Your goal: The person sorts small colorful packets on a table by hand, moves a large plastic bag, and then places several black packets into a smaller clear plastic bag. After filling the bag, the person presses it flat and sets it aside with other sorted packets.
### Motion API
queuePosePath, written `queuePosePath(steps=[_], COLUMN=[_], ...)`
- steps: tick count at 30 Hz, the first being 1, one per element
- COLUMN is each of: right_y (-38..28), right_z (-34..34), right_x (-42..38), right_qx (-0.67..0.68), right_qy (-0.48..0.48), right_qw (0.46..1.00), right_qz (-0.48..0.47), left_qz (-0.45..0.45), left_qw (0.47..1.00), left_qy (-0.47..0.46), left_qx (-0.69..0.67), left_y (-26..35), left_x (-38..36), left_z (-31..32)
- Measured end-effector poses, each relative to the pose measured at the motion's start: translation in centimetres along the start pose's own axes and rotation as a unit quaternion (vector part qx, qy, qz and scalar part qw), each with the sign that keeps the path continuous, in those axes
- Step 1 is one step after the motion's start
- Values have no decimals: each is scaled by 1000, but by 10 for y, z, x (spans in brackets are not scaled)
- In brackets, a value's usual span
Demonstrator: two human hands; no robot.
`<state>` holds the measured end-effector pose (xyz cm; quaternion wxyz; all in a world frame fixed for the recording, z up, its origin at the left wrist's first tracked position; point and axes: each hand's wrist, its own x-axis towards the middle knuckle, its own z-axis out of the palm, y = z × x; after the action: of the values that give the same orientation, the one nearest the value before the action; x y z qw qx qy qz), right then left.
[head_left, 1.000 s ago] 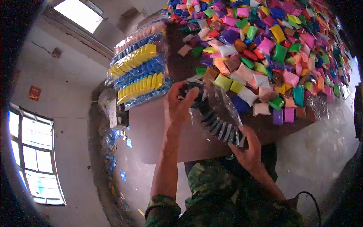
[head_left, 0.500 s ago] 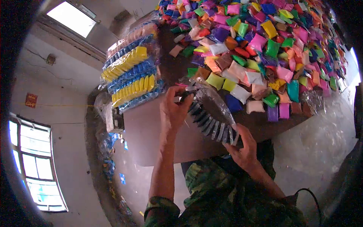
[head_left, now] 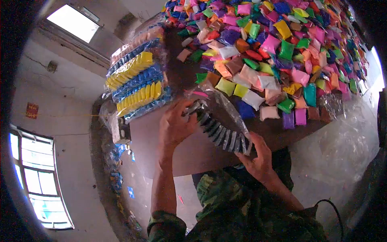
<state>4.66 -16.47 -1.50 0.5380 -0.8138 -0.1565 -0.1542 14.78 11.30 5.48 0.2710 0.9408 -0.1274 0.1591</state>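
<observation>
A curved row of dark, flat packets (head_left: pixel 221 135) in clear plastic hangs between my two hands above the brown table (head_left: pixel 161 141). My left hand (head_left: pixel 176 123) is closed on the upper left end of the row, its fingers bent around it. The fingers of my right hand (head_left: pixel 259 157) pinch the lower right end. A clear plastic film (head_left: pixel 229 103) arches along the far side of the packets. Just beyond my left hand lies a small pink piece (head_left: pixel 199 94).
A large heap of colorful small packets (head_left: pixel 286 50) covers the far and right parts of the table. Bagged rows of yellow and blue packets (head_left: pixel 139 97) lie at the left. Clear plastic sheeting (head_left: pixel 334 149) is at the right, and litter (head_left: pixel 131 192) lies on the floor.
My left hand has moved left and slightly down with its end of the row. The packets now sag in a shallower curve. My right hand is nearly unmoved.
</observation>
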Motion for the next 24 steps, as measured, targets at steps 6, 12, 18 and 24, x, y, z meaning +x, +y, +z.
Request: queuePosePath(steps=[6,12,18,24], right_y=[-1,-2,-2,-2], right_z=[-1,-1,2,0], right_x=[1,1,-1,0], right_qx=[2,-14,-3,-1], right_qy=[-13,-14,3,2], right_qw=[1000,1000,1000,1000], right_qz=[11,5,17,17], left_qz=[-68,-44,-18,23], left_qw=[996,997,993,993], left_qy=[-29,-51,-79,-29], left_qx=[42,47,81,108], left_y=[20,10,5,-3], left_x=[3,3,0,-4], left_z=[-8,-3,-9,-1])
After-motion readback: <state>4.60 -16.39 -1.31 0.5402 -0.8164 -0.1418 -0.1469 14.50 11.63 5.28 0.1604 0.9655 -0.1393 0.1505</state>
